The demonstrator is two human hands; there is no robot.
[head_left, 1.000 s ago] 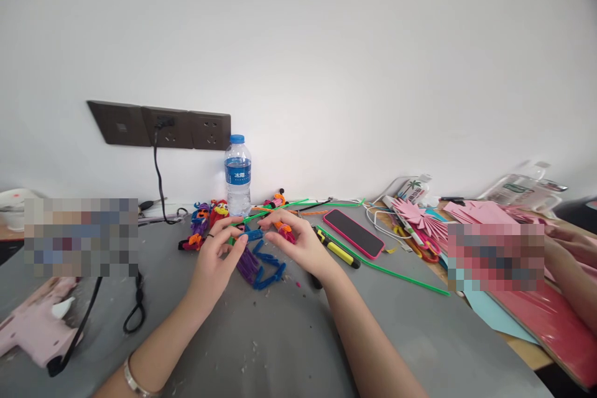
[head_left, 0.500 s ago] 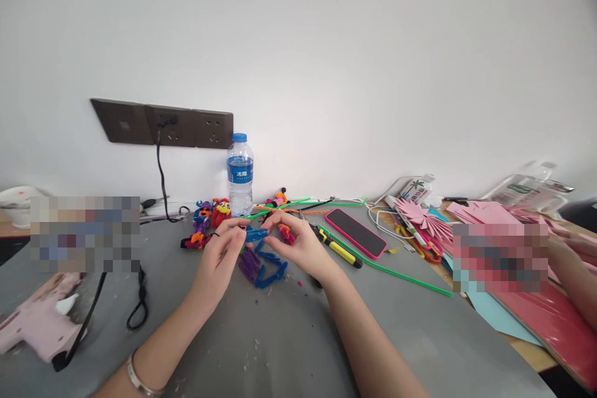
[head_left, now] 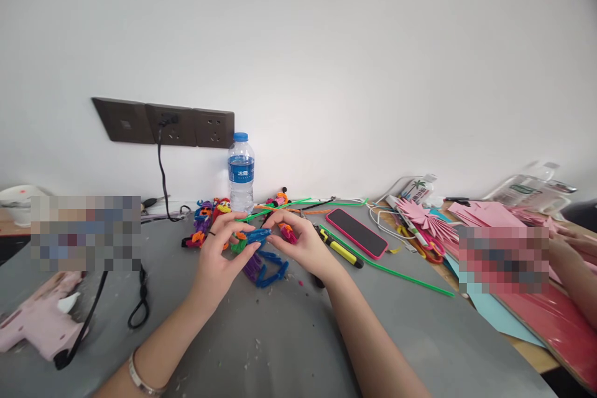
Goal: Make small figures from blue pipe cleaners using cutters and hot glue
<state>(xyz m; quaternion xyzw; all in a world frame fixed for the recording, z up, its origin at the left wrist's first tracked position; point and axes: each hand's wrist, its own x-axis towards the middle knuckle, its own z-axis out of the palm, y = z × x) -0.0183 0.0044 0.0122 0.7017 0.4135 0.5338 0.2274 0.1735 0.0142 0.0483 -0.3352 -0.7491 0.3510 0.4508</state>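
Observation:
A small bundle of blue pipe cleaner [head_left: 255, 236] is held up between my two hands. My left hand [head_left: 222, 252] has its fingers curled round the left end, the thumb below. My right hand [head_left: 298, 245] pinches the other end between thumb and forefinger. Just beneath lie a bent blue pipe cleaner shape [head_left: 275, 272] and a purple pipe cleaner bundle [head_left: 252, 268] on the grey table. A bit of green fuzzy material [head_left: 237, 245] shows beside my left fingers. Colourful pipe cleaner figures [head_left: 204, 217] stand behind that hand, partly covered.
A water bottle [head_left: 241, 177] stands by the wall. To the right lie a phone [head_left: 357, 233], a yellow-black tool [head_left: 342, 253] and a long green pipe cleaner [head_left: 405, 280]. A pink glue gun [head_left: 44, 320] lies left. Another person's hand [head_left: 576, 249] is over pink paper.
My left thumb has dropped lower and its fingers have spread, baring more of the blue bundle and the green bit. My right hand stays almost in place.

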